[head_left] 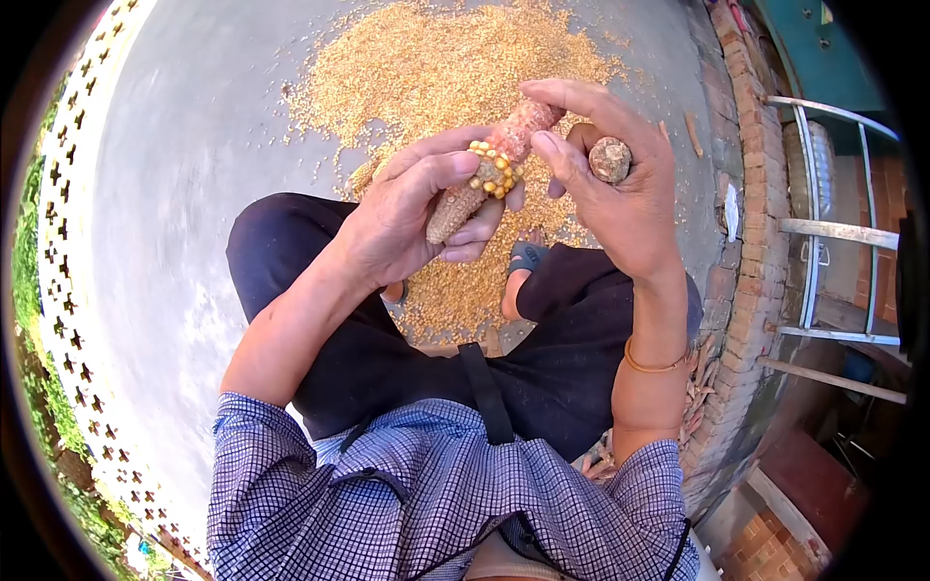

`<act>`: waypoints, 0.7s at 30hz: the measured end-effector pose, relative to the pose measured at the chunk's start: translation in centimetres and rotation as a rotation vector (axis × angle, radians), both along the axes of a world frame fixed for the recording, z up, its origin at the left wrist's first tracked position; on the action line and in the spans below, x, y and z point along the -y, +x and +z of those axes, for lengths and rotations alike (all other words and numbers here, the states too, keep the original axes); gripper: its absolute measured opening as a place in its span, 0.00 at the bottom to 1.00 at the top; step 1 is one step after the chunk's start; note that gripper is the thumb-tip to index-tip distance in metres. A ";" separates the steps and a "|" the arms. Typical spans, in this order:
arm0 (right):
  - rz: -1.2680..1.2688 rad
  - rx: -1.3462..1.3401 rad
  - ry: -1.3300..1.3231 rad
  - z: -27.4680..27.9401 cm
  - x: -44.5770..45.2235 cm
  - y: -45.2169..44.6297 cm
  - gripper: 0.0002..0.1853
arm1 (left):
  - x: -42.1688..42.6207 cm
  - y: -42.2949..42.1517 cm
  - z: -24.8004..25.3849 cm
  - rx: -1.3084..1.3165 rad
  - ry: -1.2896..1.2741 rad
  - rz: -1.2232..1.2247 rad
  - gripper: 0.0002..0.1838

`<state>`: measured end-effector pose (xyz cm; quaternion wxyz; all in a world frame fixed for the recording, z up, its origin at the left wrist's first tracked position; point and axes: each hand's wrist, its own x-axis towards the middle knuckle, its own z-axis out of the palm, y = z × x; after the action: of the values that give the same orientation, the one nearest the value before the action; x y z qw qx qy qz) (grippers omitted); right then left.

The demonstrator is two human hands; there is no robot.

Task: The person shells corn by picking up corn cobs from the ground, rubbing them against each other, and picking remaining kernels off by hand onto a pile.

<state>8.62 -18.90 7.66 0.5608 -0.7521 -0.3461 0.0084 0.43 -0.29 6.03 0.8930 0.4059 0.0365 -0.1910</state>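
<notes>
My left hand (pixel 412 198) is closed around a corn cob (pixel 455 211) whose lower part is bare and beige. A cluster of yellow kernels (pixel 496 172) still clings beside its upper part. Beyond the kernels runs a reddish, stripped length of cob (pixel 523 128); whether it is the same cob or a second one I cannot tell. My right hand (pixel 620 194) curls near the reddish tip, its forefinger at that end. A brown cob end (pixel 610 160) pokes out between the thumb and palm of that hand, the rest hidden.
Loose corn kernels (pixel 426 68) spread over the grey concrete floor (pixel 174 194) and between my feet. Bare cobs (pixel 699 387) lie beside my right leg. A low brick edge (pixel 751 242) and metal railing (pixel 838 230) stand on the right, a perforated wall (pixel 73 320) on the left.
</notes>
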 end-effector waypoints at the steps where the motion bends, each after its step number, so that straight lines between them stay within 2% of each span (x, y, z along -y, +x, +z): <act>1: 0.004 -0.021 0.012 0.1 0.0 -0.1 0.15 | 0.0 0.0 0.0 0.034 0.019 0.000 0.30; 3: 0.007 -0.064 0.024 0.3 0.0 -0.2 0.15 | -0.1 -0.1 0.0 0.083 0.064 -0.002 0.31; 8: 0.064 0.020 0.006 -0.4 -0.2 -0.2 0.16 | -0.1 -0.2 -0.5 0.118 0.149 0.008 0.34; 14: 0.111 0.135 -0.053 -0.2 -0.5 -0.2 0.15 | -0.1 -0.7 -0.7 0.181 0.314 0.017 0.31; 19: 0.165 0.016 -0.039 -0.1 -0.8 -0.7 0.16 | -0.3 -0.8 -0.4 0.133 0.357 -0.040 0.31; 21: 0.151 0.066 -0.078 -0.5 -0.9 -0.5 0.16 | -0.2 -1.0 -0.2 0.116 0.386 -0.046 0.31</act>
<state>8.16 -18.01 7.17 0.5172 -0.7449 -0.4197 0.0391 -0.55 -0.05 5.79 0.7945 0.5808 0.0115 -0.1768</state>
